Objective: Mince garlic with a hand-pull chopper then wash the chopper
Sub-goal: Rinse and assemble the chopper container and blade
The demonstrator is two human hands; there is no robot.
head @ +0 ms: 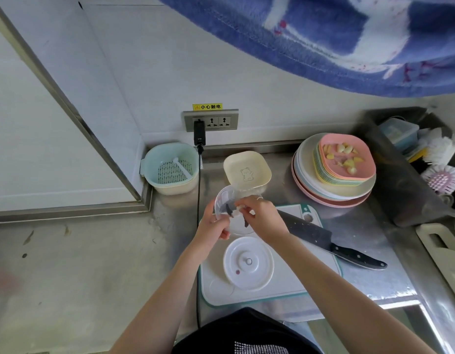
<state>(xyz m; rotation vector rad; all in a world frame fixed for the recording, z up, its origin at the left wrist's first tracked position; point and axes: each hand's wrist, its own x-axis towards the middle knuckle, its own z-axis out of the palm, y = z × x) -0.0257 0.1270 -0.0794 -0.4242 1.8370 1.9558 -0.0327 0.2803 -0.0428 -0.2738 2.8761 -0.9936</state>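
Note:
My left hand (213,222) grips the clear chopper bowl (224,199), tilted over the far end of the white cutting board (285,282). My right hand (262,216) pinches the white blade shaft with dark blades (231,209) at the bowl's mouth. The chopper's white pull-cord lid (248,263) lies flat on the board, below my hands. Peeled garlic cloves (345,157) sit on a pink plate (367,172) atop a stack of plates at the back right. A cream square dish (247,168) stands just behind the bowl.
A black-handled cleaver (331,242) lies across the board's right side. A pale green strainer basket (170,172) stands at the back left by the wall outlet; a black cable (198,200) runs down from it. Brushes (442,178) fill a dark bin at right.

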